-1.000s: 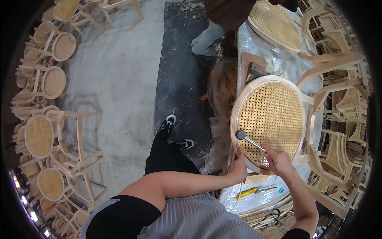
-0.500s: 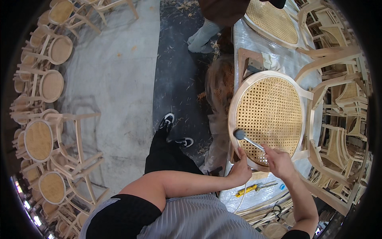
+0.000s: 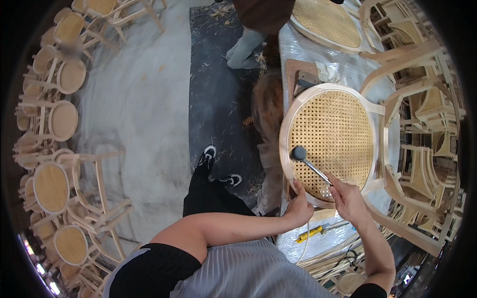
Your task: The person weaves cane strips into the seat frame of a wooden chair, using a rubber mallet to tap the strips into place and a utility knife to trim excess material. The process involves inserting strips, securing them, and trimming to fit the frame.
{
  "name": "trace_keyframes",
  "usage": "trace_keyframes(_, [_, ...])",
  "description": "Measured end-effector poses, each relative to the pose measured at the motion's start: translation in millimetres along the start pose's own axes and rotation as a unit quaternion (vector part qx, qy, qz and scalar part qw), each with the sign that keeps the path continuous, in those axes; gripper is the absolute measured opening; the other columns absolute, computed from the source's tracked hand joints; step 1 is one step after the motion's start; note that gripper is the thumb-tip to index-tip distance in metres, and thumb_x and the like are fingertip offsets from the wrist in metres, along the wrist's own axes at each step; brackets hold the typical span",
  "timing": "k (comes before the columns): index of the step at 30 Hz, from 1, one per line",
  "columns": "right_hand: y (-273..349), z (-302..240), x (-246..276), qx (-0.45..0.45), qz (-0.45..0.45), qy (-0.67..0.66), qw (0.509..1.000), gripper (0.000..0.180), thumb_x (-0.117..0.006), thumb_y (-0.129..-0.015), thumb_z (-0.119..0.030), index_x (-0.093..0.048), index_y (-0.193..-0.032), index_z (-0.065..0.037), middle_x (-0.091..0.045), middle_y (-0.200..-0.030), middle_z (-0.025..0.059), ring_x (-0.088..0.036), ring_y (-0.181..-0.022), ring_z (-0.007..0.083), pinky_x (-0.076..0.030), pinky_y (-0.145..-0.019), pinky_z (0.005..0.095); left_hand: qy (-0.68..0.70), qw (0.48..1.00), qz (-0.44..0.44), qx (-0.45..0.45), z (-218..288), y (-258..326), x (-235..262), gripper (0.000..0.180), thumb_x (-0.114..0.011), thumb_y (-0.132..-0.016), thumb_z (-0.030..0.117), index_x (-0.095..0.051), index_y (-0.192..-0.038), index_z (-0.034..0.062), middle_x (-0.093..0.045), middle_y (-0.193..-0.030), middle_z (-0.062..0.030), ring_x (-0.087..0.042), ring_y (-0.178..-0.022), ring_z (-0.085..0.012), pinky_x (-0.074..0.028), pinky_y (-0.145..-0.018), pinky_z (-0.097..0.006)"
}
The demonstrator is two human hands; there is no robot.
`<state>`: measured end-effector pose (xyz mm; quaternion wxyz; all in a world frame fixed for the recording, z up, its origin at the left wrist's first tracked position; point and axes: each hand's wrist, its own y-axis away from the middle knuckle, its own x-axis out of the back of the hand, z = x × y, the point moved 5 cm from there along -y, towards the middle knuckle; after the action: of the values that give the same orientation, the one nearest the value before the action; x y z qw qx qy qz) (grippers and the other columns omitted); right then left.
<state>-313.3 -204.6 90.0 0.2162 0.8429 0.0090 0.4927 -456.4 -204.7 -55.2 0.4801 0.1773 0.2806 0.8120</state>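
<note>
Holding a dark-headed mallet (image 3: 314, 169) in the right hand (image 3: 349, 201) over the cane seat (image 3: 338, 129), right of centre; touching its wooden rim (image 3: 284, 141) with the left hand (image 3: 299, 208), cannot tell whether gripping.

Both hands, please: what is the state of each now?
Left hand: at the seat rim; open or closed cannot be told.
Right hand: closed, holding the mallet.
</note>
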Motion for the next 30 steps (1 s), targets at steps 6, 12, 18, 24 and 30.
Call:
trace_keyframes(6, [105,-32,-46,-0.23,0.131,-0.396,0.879,0.033,-0.084,-0.097,-0.031,-0.06,-0.092,-0.009,-0.053,-0.069,-0.0051,-0.045,-0.065,0.0057,-0.038,-0.057,0.0266,0.023,0.999,-0.013,0.038,3,-8,-4,0.105,-0.059,-0.096,0.018,0.017,-0.164,-0.0084,-0.063,-0.132,-0.0421,-0.067,-0.121,-0.0505,-0.053,-0.106,-0.049])
trace_keyframes(12, [175,-70,-195,-0.317,0.295,-0.517,0.738,0.023,-0.078,-0.102,-0.025,-0.066,-0.093,-0.007,-0.062,-0.08,-0.0018,-0.055,-0.073,0.0054,-0.045,-0.065,0.0257,0.102,0.986,-0.043,0.122,-1,-19,-5,0.096,-0.055,-0.102,0.006,0.015,-0.167,0.0053,-0.064,-0.121,-0.0253,-0.07,-0.104,-0.031,-0.06,-0.082,-0.041])
trace_keyframes(18, [174,-67,-270,-0.437,0.523,-0.581,0.445,0.024,-0.068,-0.109,-0.025,-0.065,-0.12,-0.004,-0.064,-0.118,0.0069,-0.063,-0.1,0.0144,-0.056,-0.084,0.0323,0.104,0.971,-0.114,0.184,26,-8,0,0.091,-0.047,-0.101,-0.006,0.021,-0.161,-0.0029,-0.055,-0.131,-0.0288,-0.072,-0.105,-0.0365,-0.064,-0.098,-0.045])
trace_keyframes(24, [160,-70,-222,-0.362,0.774,-0.472,0.217,0.019,-0.061,-0.113,-0.021,-0.063,-0.12,-0.004,-0.069,-0.128,0.0127,-0.072,-0.108,0.0211,-0.063,-0.078,0.0338,0.08,0.948,-0.196,0.239,22,-28,8,0.044,-0.045,-0.101,-0.004,-0.041,-0.145,-0.0102,-0.062,-0.126,-0.0262,-0.072,-0.105,-0.0325,-0.064,-0.094,-0.043])
trace_keyframes(30, [130,-95,-144,-0.359,0.836,-0.323,0.262,0.013,-0.06,-0.109,-0.005,-0.063,-0.121,0.0,-0.07,-0.112,0.0105,-0.073,-0.093,0.0168,-0.063,-0.073,0.0307,-0.129,0.908,-0.297,0.267,38,-52,38,0.038,-0.048,-0.103,0.002,-0.053,-0.14,-0.007,-0.065,-0.131,-0.0198,-0.073,-0.106,-0.0294,-0.062,-0.091,-0.043])
